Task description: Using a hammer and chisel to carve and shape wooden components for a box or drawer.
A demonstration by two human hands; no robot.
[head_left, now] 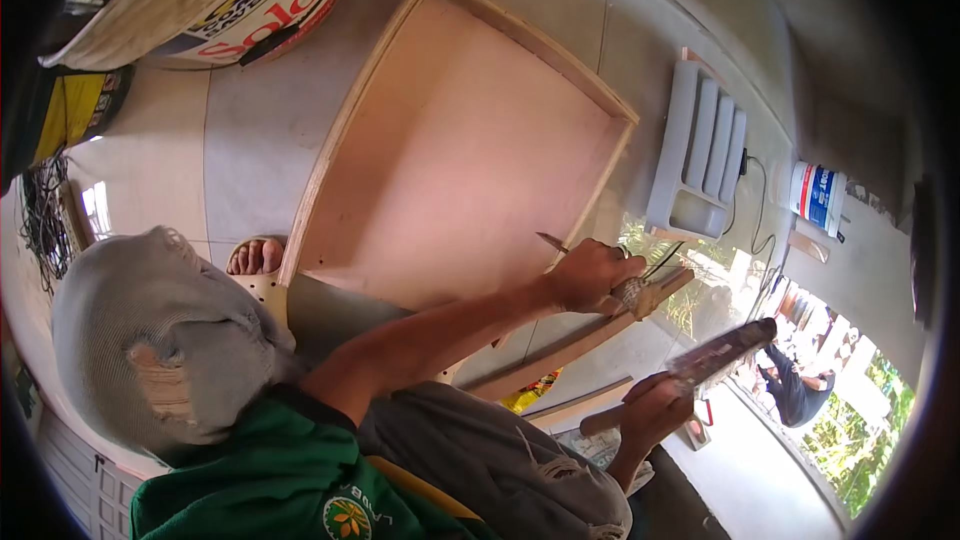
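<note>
My left hand (592, 276) is closed around a tool with a pointed dark tip (550, 241) sticking out past the knuckles. A rounded, pale brown, blurred piece (636, 297) shows at the other side of that fist, over the end of a long wooden strip (570, 342). In my right hand (655, 408) is a long brownish tool (725, 352) with a dark end and a lighter handle; its kind is unclear. Left of the strip lies a shallow wooden box (470, 140) with a pinkish plywood bottom and low side walls, one corner near my left fist.
A grey divided cutlery tray (688, 165) and a small white-and-blue bucket (818, 198) stand beyond the box. Large white bucket (290, 10) and tangled wires (45, 210) are at left. A second wooden strip (585, 404) lies near a yellow packet (528, 392). Another person (797, 390) sits far right.
</note>
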